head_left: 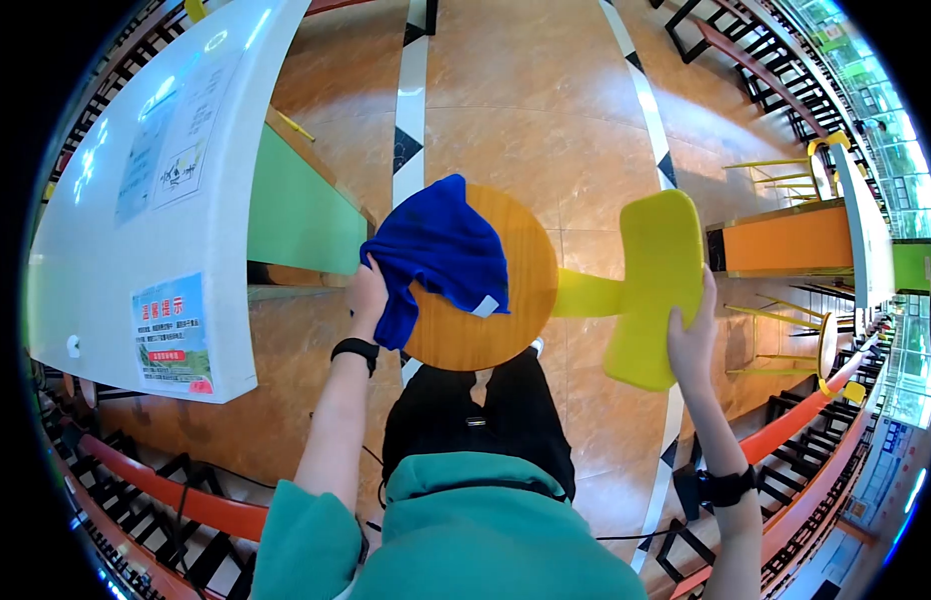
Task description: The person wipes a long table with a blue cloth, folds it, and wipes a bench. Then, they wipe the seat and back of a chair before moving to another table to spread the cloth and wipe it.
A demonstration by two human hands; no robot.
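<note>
A blue cloth (441,240) with a small white tag lies spread over the left part of a round wooden chair seat (486,345). My left hand (367,297) is closed on the cloth's left edge, beside the rim of the seat. From the seat's right side a yellow strip leads to the yellow chair backrest (654,290). My right hand (695,338) grips the backrest's outer edge, its thumb on the near face and the other fingers partly hidden behind it.
To the left stands a white-topped table (221,330) with a printed notice (174,335) stuck on it. Another table with an orange side (786,240) is at the right, with yellow-legged stools (821,170) around it. Red benches (176,490) line both sides.
</note>
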